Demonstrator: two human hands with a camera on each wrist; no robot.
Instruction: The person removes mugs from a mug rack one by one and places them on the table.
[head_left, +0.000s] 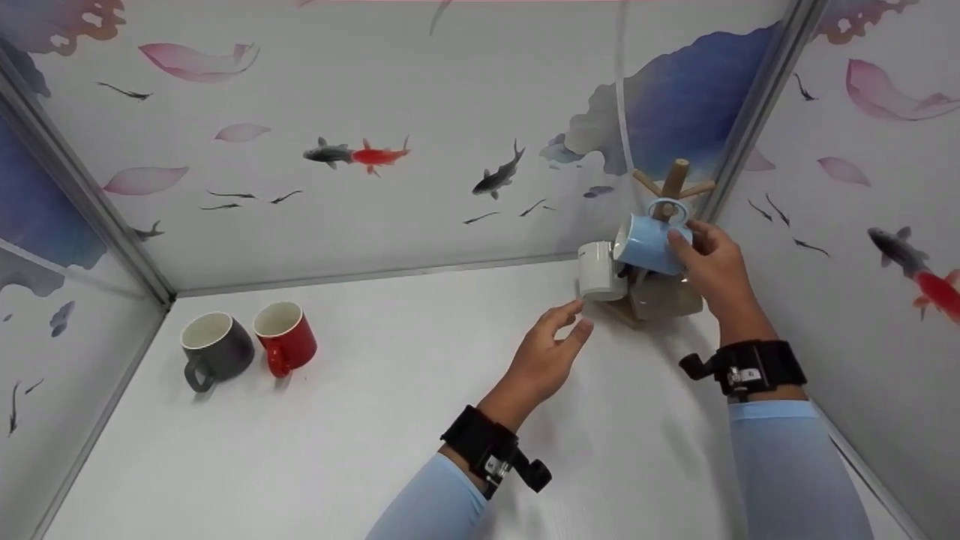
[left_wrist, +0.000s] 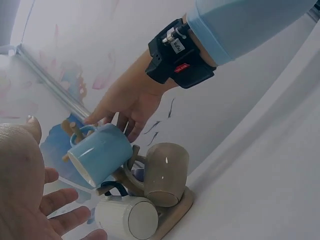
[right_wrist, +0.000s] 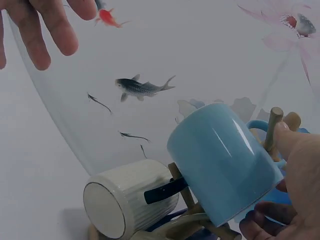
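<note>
My right hand (head_left: 720,266) holds a light blue mug (head_left: 649,244) up at the wooden mug rack (head_left: 676,177), in the corner at the right. The mug lies tilted on its side with its handle up against the pegs; a peg shows at the handle in the right wrist view. Under it, a white mug (head_left: 598,271) with a dark handle hangs on the left. A taupe mug (left_wrist: 167,172) hangs on the rack's other side, partly hidden from the head view. My left hand (head_left: 544,352) hovers by the white mug, fingers extended, holding nothing.
A dark grey mug (head_left: 225,349) and a red mug (head_left: 296,339) stand upright on the white table (head_left: 360,450) at the left. Printed wall panels (head_left: 420,217) enclose the back and both sides. The rack stands close to the back-right corner.
</note>
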